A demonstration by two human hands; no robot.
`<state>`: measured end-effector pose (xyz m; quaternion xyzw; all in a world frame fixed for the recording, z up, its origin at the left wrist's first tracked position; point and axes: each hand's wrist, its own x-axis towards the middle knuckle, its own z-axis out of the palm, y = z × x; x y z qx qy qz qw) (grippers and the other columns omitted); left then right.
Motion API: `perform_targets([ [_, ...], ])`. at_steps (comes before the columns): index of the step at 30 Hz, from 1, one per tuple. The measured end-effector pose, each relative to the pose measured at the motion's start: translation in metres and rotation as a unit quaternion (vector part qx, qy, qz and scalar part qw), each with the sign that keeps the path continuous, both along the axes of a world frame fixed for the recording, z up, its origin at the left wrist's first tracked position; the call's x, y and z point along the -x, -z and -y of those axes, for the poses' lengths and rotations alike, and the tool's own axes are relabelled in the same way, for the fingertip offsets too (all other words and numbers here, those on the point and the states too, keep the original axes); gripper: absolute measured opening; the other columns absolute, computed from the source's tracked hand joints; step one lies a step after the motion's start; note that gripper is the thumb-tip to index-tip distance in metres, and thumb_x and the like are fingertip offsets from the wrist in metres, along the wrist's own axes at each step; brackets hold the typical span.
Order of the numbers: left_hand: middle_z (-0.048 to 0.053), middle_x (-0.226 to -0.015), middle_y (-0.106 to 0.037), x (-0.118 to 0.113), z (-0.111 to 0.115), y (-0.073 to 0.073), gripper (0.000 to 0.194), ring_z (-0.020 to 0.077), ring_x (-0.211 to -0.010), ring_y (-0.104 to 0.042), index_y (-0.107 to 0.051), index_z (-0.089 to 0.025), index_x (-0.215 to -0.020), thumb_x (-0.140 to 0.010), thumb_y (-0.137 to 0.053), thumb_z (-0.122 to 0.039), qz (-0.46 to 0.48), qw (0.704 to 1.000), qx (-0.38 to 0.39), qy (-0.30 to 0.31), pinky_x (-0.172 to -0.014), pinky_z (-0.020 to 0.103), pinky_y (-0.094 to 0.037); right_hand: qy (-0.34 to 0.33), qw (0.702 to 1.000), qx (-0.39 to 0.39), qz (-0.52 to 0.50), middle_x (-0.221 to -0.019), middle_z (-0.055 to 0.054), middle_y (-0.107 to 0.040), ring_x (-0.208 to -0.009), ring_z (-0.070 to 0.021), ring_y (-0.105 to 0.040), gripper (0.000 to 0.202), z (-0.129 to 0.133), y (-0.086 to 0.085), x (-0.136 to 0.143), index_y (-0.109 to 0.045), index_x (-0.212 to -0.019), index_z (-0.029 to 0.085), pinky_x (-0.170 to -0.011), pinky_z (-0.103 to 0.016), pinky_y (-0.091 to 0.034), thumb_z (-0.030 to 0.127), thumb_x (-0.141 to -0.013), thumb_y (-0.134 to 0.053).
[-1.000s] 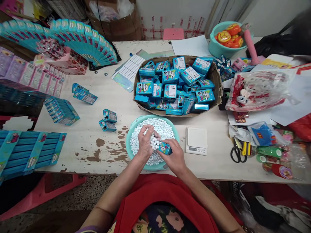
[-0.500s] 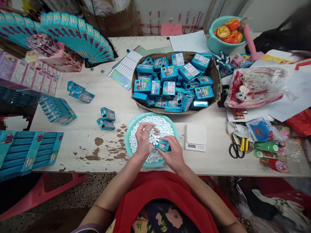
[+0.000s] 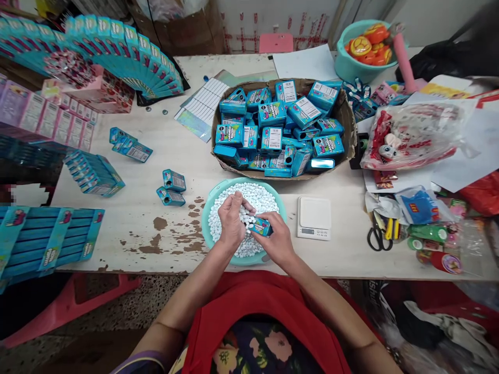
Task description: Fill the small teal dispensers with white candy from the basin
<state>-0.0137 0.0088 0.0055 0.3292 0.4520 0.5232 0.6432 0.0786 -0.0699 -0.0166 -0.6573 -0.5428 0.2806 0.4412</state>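
Observation:
My left hand (image 3: 233, 220) is cupped around a small heap of white candies (image 3: 246, 214), its thumb up. Just to its right, my right hand (image 3: 279, 237) grips a small blue candy box (image 3: 260, 226) between thumb and fingers. The box lies tilted on its side, its left end against the candies in my left palm. Both hands are over a mint-green basin (image 3: 205, 228) filled with the same white candies. How many candies are inside the box is hidden.
Behind the basin stands a cardboard carton (image 3: 353, 140) heaped with blue boxes. A white digital scale (image 3: 314, 218) sits to the right, with black scissors (image 3: 379, 234) beyond. Two small blue boxes (image 3: 173, 180) lie left; stacked display boxes (image 3: 50, 244) line the left edge.
The heap in my left palm looks smaller and spreads toward the box's end. My right hand has tilted the box slightly, and the view has shifted a little.

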Motion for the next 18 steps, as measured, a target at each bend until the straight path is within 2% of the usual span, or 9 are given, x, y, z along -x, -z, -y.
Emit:
perform_targets([
  [5, 0.000, -0.050, -0.052, -0.0006, 0.0011, -0.0006, 0.040, 0.0127, -0.052, -0.059, -0.052, -0.016, -0.058, -0.082, -0.056, -0.048, -0.018, 1.000, 0.000, 0.016, -0.053, 0.025, -0.047, 0.006, 1.000, 0.001, -0.014, -0.092, -0.003, -0.061, -0.090, -0.0221, -0.058, 0.026, -0.0027, 0.0014, 0.0018, -0.059, -0.096, 0.023, -0.079, -0.035, -0.047, 0.024, -0.073, -0.070],
  [13, -0.001, -0.055, -0.054, -0.0035, 0.0007, -0.0047, 0.035, 0.0118, -0.052, -0.059, -0.055, -0.015, -0.064, -0.081, -0.058, -0.046, -0.028, 0.999, -0.019, -0.004, -0.053, 0.024, -0.048, 0.015, 0.999, 0.006, -0.036, -0.093, -0.003, -0.061, -0.091, -0.0218, -0.058, 0.027, -0.0041, -0.0019, 0.0031, -0.059, -0.096, 0.024, -0.079, -0.035, -0.047, 0.021, -0.071, -0.069],
  [18, -0.001, -0.056, -0.055, -0.0061, -0.0012, -0.0033, 0.037, 0.0117, -0.051, -0.060, -0.055, -0.015, -0.067, -0.081, -0.057, -0.049, -0.012, 1.000, 0.004, 0.010, -0.051, 0.023, -0.048, 0.022, 0.999, 0.000, -0.048, -0.092, -0.003, -0.060, -0.089, -0.0214, -0.059, 0.025, -0.0044, -0.0033, 0.0000, -0.059, -0.095, 0.024, -0.079, -0.034, -0.048, 0.023, -0.072, -0.070],
])
